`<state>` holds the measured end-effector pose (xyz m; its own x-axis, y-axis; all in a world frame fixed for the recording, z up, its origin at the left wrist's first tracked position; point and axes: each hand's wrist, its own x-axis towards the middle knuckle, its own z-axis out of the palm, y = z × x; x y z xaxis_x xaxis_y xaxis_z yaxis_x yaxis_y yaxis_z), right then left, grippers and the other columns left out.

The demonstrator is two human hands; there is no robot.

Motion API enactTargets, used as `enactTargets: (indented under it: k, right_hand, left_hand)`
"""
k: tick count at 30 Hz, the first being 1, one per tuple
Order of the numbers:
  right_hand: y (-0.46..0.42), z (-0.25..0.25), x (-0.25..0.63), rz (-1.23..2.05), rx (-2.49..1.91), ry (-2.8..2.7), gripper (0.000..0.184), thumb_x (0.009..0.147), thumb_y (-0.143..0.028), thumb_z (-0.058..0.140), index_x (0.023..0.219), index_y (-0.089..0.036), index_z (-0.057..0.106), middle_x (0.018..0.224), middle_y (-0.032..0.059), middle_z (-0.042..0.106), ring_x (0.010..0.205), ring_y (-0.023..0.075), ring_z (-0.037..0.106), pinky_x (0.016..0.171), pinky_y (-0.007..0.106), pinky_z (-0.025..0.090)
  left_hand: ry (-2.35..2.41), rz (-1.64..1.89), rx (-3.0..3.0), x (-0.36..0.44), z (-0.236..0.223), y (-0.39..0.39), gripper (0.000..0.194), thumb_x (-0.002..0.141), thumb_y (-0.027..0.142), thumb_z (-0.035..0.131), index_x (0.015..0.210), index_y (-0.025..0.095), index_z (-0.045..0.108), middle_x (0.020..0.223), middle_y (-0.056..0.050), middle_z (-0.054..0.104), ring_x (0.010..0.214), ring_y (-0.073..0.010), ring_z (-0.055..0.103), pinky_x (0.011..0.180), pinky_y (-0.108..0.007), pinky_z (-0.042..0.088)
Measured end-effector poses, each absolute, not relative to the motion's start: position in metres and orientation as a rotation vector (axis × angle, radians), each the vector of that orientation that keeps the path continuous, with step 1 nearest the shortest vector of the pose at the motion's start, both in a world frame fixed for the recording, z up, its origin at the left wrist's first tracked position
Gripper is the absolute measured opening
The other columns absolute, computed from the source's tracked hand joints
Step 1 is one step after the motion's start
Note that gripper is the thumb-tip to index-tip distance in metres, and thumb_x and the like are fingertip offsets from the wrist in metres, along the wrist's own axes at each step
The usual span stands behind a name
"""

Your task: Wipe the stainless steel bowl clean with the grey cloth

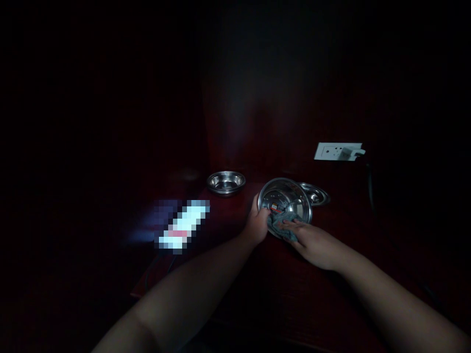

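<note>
A shiny metal bowl (290,191) is tilted with its inside toward me, a small label on its bottom. My left hand (257,223) grips the bowl's left rim, thumb over the edge and the other fingers hidden behind it. Bunched against the lower inside of the bowl is a grey-green cloth (285,224). My right hand (311,242) presses this cloth to the metal, its fingers closed over it. Partly behind the bowl, on the right, lies another shallow metal dish (317,194).
Stacked metal bowls (225,182) stand at the back left of the dark red table (235,289). A bright, blurred-out screen (184,225) with a cable is on the left. A white wall socket (336,151) with a plug is at the right. Surroundings are very dark.
</note>
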<state>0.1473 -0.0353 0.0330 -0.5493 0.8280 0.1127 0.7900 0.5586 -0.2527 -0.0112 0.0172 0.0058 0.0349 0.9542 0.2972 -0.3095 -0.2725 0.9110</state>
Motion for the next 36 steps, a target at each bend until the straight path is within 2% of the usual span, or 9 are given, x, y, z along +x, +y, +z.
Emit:
enactTargets:
  k: [8, 13, 17, 22, 26, 31, 36]
  right_hand:
    - [-0.030, 0.028, 0.150, -0.181, -1.600, -2.611, 0.049, 0.084, -0.019, 0.041, 0.128, -0.003, 0.056, 0.136, 0.0188, 0.052, 0.132, 0.0313, 0.043, 0.112, 0.051, 0.029]
    - [-0.023, 0.022, 0.153, -0.333, -1.616, -2.506, 0.054, 0.084, -0.022, 0.039, 0.129, 0.005, 0.051, 0.135, 0.0256, 0.050, 0.131, 0.0349, 0.042, 0.111, 0.053, 0.029]
    - [-0.016, 0.016, 0.157, -0.386, -1.640, -2.394, 0.056, 0.083, -0.026, 0.041, 0.131, 0.001, 0.049, 0.138, 0.0227, 0.048, 0.133, 0.0348, 0.039, 0.112, 0.052, 0.027]
    - [-0.014, 0.015, 0.154, -0.200, -1.606, -2.205, 0.058, 0.087, -0.032, 0.041, 0.138, -0.005, 0.043, 0.145, 0.0182, 0.042, 0.138, 0.0337, 0.030, 0.114, 0.054, 0.023]
    - [-0.016, 0.017, 0.148, 0.115, -1.545, -1.964, 0.057, 0.092, -0.041, 0.033, 0.139, -0.010, 0.043, 0.146, 0.0143, 0.041, 0.140, 0.0323, 0.028, 0.115, 0.055, 0.020]
    - [-0.017, 0.021, 0.143, 0.399, -1.315, -1.612, 0.048, 0.091, -0.052, 0.036, 0.125, -0.024, 0.059, 0.126, 0.0052, 0.063, 0.131, 0.0315, 0.044, 0.112, 0.051, 0.031]
    - [-0.019, 0.018, 0.143, 0.659, -1.245, -1.439, 0.045, 0.086, -0.056, 0.048, 0.114, -0.027, 0.065, 0.112, 0.0045, 0.070, 0.118, 0.0330, 0.056, 0.106, 0.053, 0.041]
  left_hand:
    - [0.705, 1.471, 1.228, -0.009, 0.005, 0.019, 0.061, 0.068, 0.011, 0.047, 0.129, 0.017, 0.045, 0.118, -0.006, 0.061, 0.109, -0.0205, 0.055, 0.099, -0.034, 0.040]
    - [0.641, 1.442, 1.201, -0.006, -0.001, 0.025, 0.055, 0.067, 0.010, 0.047, 0.121, 0.019, 0.051, 0.113, -0.005, 0.063, 0.109, -0.0218, 0.056, 0.101, -0.036, 0.040]
    - [0.675, 1.360, 1.152, -0.003, -0.003, 0.025, 0.058, 0.066, 0.010, 0.049, 0.123, 0.022, 0.049, 0.110, -0.004, 0.064, 0.110, -0.0244, 0.056, 0.102, -0.041, 0.040]
    - [0.652, 1.227, 1.102, -0.002, 0.002, 0.018, 0.057, 0.069, 0.012, 0.051, 0.125, 0.021, 0.049, 0.108, -0.005, 0.066, 0.109, -0.0263, 0.057, 0.100, -0.045, 0.042]
    - [0.617, 1.194, 1.152, -0.003, 0.003, 0.016, 0.056, 0.069, 0.012, 0.053, 0.125, 0.021, 0.050, 0.110, -0.004, 0.066, 0.112, -0.0261, 0.056, 0.102, -0.043, 0.041]
    - [0.608, 1.209, 1.207, -0.004, 0.003, 0.016, 0.047, 0.075, 0.017, 0.057, 0.122, 0.020, 0.054, 0.114, -0.006, 0.065, 0.118, -0.0272, 0.053, 0.106, -0.043, 0.037]
    - [0.580, 1.228, 1.237, -0.004, 0.005, 0.012, 0.035, 0.085, 0.037, 0.056, 0.117, 0.022, 0.058, 0.124, -0.005, 0.061, 0.125, -0.0249, 0.049, 0.109, -0.040, 0.034]
